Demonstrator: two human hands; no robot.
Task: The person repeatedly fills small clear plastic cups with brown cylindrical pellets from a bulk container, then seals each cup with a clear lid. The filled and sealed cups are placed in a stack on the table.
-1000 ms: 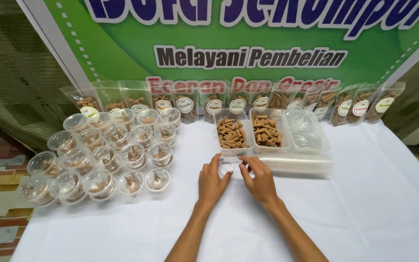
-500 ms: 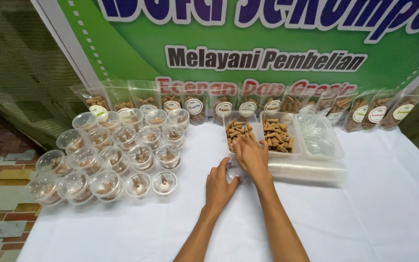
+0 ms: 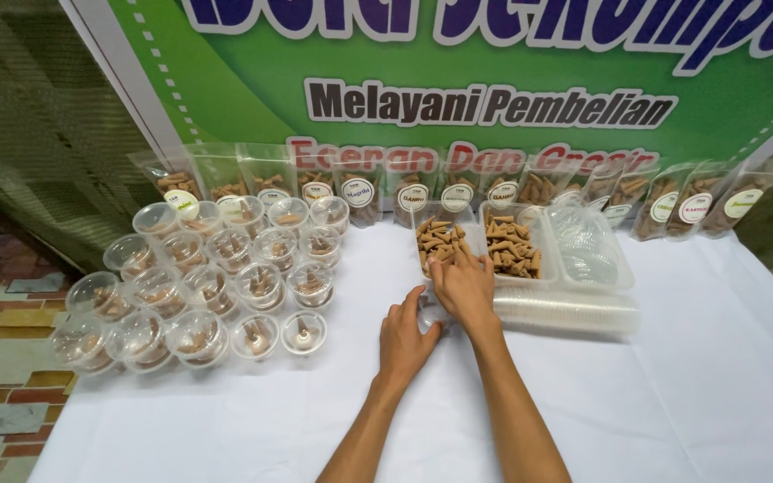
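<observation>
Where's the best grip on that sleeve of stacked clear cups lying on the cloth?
Grip the stacked clear cups around the middle, from above. The stack lies on its side along the white cloth, its near side open; trays crowd the far side.

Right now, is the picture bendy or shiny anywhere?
In the head view, yes: the wide lens bows the green banner and the edges of the white tablecloth. Soft glare shines on the clear lidded cups and the lying stack of clear cups. Light is even and shadows faint, and the left hand and right hand look sharp.
</observation>
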